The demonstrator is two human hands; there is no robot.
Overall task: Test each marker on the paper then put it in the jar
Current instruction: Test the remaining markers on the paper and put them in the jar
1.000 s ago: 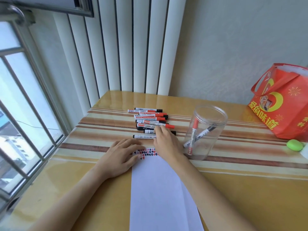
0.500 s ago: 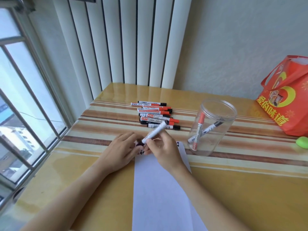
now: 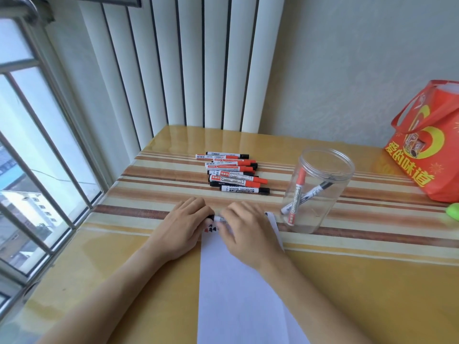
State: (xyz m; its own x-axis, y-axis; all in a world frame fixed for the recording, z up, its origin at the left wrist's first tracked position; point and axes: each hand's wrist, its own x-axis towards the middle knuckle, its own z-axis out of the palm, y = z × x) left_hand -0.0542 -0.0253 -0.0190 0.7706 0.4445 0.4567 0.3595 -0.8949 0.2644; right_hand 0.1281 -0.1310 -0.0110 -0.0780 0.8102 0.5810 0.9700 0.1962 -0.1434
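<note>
Both hands meet on one marker (image 3: 218, 218) lying level over the far end of the paper (image 3: 238, 281). The right hand (image 3: 244, 232) has its grip curled round the white barrel; the left hand (image 3: 185, 225) pinches the black cap end. It looks like uncapping, so the next move calls for a straight pull apart. The jar (image 3: 316, 189) stands beyond the right hand with two markers inside; the untested pile (image 3: 234, 173) lies further out. The marker's tip and most fingertips are hidden.
</note>
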